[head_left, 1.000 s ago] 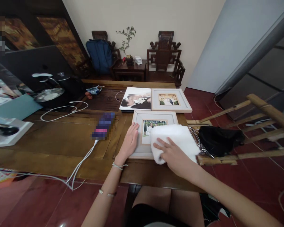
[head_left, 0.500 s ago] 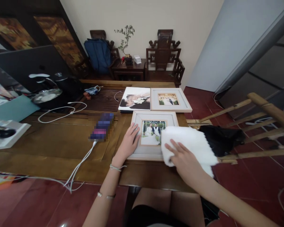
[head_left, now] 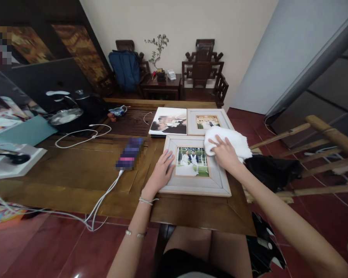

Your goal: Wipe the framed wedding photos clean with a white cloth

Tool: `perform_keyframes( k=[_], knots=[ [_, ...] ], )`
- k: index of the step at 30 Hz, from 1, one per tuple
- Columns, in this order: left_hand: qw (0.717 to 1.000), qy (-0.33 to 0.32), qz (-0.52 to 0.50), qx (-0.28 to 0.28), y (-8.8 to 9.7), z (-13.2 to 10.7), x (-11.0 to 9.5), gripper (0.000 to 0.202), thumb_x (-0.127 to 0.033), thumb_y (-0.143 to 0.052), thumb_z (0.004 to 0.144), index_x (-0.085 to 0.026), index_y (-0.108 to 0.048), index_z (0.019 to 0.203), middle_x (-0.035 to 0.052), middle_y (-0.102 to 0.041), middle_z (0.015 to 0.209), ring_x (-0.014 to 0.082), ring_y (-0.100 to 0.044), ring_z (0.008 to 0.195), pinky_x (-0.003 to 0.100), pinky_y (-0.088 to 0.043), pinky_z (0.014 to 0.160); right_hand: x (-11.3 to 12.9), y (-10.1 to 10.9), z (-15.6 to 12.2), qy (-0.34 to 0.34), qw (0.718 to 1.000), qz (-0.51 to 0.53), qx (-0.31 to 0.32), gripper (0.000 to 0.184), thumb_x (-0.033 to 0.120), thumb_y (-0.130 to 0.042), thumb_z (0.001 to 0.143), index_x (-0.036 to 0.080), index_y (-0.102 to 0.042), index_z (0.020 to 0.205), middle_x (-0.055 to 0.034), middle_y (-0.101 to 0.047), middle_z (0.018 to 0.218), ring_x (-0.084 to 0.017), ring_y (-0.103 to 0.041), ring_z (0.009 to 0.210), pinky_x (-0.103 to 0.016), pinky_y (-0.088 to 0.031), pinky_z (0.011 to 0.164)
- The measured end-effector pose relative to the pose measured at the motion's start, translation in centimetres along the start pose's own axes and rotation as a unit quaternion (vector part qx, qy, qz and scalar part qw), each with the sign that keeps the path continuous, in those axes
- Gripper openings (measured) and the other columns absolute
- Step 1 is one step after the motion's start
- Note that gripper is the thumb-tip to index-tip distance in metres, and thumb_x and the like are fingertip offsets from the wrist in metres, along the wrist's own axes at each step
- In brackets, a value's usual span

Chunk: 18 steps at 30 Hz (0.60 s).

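Observation:
A framed photo point(head_left: 195, 184) in a pale wooden frame lies flat on the wooden table point(head_left: 75, 173) in front of me. My left hand point(head_left: 160, 174) rests flat on the frame's left border, fingers spread. My right hand point(head_left: 224, 153) presses a folded white cloth point(head_left: 230, 139) onto the frame's upper right corner, fingers lying over the cloth. Behind it lie a second framed photo point(head_left: 193, 125), partly covered by the cloth, and a frameless print point(head_left: 168, 121).
A blurred phone point(head_left: 129, 153) with a white cable point(head_left: 104, 197) lies left of the frame. Farther left sit a kettle point(head_left: 84, 102), a pan point(head_left: 65, 116) and papers. A bamboo chair point(head_left: 307, 162) with a black bag point(head_left: 268, 170) stands to the right. Carved chairs line the far wall.
My right hand has slid the white cloth from the frame's lower right up to its upper right corner, uncovering the photo. My left hand stays on the left border.

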<state>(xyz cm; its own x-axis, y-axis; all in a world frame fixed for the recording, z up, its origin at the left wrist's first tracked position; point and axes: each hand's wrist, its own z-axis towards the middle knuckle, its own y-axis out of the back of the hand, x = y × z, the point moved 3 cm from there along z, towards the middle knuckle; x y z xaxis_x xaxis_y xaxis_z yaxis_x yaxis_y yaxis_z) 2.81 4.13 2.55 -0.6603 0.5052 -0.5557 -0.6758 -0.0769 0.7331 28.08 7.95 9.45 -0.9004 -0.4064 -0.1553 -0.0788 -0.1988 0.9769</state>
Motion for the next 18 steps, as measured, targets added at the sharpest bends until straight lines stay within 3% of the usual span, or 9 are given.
perform_keyframes(
  k=[4, 7, 10, 13, 18],
  knots=[
    [1.000, -0.003, 0.002, -0.005, -0.1, 0.0, 0.3, 0.038, -0.027, -0.043, 0.093, -0.014, -0.053, 0.128, 0.0158, -0.047, 0.141, 0.0263, -0.028, 0.140, 0.052, -0.029, 0.113, 4.6, 0.7, 3.7, 0.064, 0.995, 0.010, -0.082, 0.035, 0.000, -0.047, 0.076, 0.014, -0.073, 0.094, -0.0069, -0.038, 0.148, -0.032, -0.018, 0.141, -0.056, -0.016, 0.113],
    [1.000, 0.005, -0.010, -0.009, -0.2, 0.0, 0.5, 0.039, -0.029, -0.044, 0.092, -0.013, -0.054, 0.127, 0.0166, -0.048, 0.140, 0.0264, -0.029, 0.140, 0.052, -0.028, 0.113, 8.9, 0.1, 6.3, 0.148, 0.985, 0.016, -0.084, 0.027, 0.008, -0.048, 0.085, 0.017, -0.073, 0.092, -0.0034, -0.034, 0.150, -0.029, -0.014, 0.142, -0.053, -0.011, 0.115],
    [1.000, 0.019, -0.023, -0.009, -0.1, 0.0, 0.5, 0.039, -0.031, -0.045, 0.092, -0.015, -0.055, 0.127, 0.0157, -0.049, 0.139, 0.0264, -0.031, 0.139, 0.052, -0.029, 0.113, 11.1, -1.1, 7.9, 0.164, 0.984, 0.017, -0.064, 0.026, 0.015, -0.047, 0.089, 0.017, -0.072, 0.094, -0.0052, -0.040, 0.147, -0.029, -0.019, 0.141, -0.052, -0.015, 0.115],
    [0.999, 0.018, -0.033, -0.010, 0.0, 0.0, 0.4, 0.040, -0.031, -0.045, 0.092, -0.016, -0.054, 0.128, 0.0153, -0.049, 0.140, 0.0258, -0.031, 0.140, 0.052, -0.029, 0.113, 10.0, -1.8, 8.0, 0.128, 0.991, 0.007, -0.045, 0.027, 0.014, -0.047, 0.089, 0.017, -0.072, 0.098, -0.0060, -0.044, 0.144, -0.031, -0.021, 0.140, -0.054, -0.016, 0.114],
    [0.999, 0.016, -0.031, -0.010, -0.1, 0.0, 0.4, 0.040, -0.030, -0.044, 0.092, -0.018, -0.052, 0.130, 0.0137, -0.048, 0.141, 0.0259, -0.029, 0.140, 0.054, -0.029, 0.112, 4.1, -1.4, 5.4, 0.075, 0.997, -0.024, -0.005, 0.033, 0.004, -0.045, 0.085, 0.019, -0.074, 0.094, -0.0032, -0.051, 0.138, -0.031, -0.024, 0.139, -0.057, -0.016, 0.112]
  ],
)
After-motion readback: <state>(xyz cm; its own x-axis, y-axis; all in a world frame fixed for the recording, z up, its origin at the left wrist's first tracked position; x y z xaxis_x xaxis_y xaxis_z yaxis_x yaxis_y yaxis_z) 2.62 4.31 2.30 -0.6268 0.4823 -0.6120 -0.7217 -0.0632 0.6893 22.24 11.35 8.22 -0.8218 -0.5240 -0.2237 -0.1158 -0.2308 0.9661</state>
